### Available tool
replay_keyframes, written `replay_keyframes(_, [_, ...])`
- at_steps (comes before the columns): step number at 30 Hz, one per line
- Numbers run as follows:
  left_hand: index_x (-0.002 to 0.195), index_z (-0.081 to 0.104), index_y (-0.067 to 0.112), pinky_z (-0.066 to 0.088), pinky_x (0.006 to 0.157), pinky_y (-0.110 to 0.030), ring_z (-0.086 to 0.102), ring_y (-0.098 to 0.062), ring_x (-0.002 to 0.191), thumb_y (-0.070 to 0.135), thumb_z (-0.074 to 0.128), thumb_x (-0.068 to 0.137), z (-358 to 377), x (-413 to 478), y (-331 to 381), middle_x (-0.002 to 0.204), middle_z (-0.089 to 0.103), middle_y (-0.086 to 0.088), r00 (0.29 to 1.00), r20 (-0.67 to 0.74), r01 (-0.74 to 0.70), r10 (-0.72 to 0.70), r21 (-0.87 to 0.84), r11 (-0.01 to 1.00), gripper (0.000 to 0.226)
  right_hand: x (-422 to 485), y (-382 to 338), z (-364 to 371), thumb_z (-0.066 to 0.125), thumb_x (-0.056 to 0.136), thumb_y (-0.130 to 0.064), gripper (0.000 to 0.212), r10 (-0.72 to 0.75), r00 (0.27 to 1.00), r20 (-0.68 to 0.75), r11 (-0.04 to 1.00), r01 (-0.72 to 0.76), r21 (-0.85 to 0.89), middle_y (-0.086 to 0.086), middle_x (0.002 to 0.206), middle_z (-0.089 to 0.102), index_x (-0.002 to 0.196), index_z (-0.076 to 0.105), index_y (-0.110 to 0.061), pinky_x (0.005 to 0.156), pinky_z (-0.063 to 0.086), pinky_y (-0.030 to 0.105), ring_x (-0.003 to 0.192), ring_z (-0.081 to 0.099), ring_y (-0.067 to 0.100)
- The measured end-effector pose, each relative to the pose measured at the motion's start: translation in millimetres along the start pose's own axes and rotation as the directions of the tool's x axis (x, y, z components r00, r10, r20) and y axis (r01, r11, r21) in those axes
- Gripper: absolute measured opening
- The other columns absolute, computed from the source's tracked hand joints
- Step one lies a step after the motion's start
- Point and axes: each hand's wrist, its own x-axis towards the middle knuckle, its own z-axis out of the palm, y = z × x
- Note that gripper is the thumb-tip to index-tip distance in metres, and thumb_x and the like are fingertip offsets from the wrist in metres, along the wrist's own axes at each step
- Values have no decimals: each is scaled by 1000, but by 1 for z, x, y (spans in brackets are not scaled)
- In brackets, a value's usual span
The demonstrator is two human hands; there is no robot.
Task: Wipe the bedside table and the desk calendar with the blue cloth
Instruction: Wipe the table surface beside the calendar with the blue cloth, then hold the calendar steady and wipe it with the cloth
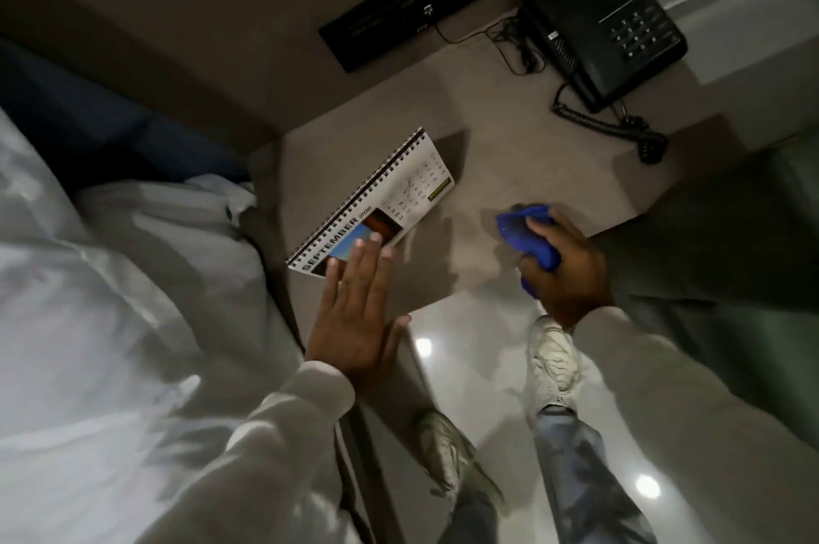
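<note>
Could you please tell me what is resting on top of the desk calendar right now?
Only the left hand's fingers lie on the desk calendar, covering part of its picture; the blue cloth stays apart.

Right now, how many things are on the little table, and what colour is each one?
Black: 1, the black corded telephone
White: 1, the white spiral-bound desk calendar, with the open left hand resting on it
Blue: 1, the crumpled blue cloth, gripped by the right hand
Total: 3 on the grey bedside table

Dim, motion-blurred frame with edge distortion
</note>
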Motion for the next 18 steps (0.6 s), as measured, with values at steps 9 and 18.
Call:
replay_keyframes(9, [152,3,4,9,122,-51,-4,-28,152,58,24,92,-50,75,-80,163,0,-17,970,12,-240,242,184,953,84,-23,-38,108,67,86,-3,50,15,955,-296,863,137,486,3,144,52,132,57,-15,111,43,32,131,52,20])
replay_keyframes(18, [152,-9,12,8,123,-41,-12,-19,152,59,40,87,-31,107,-89,165,-7,-8,926,104,-375,364,130,918,94,11,-55,170,62,93,-15,47,-18,901,-433,783,282,555,16,149,43,137,47,-17,103,48,20,135,46,26])
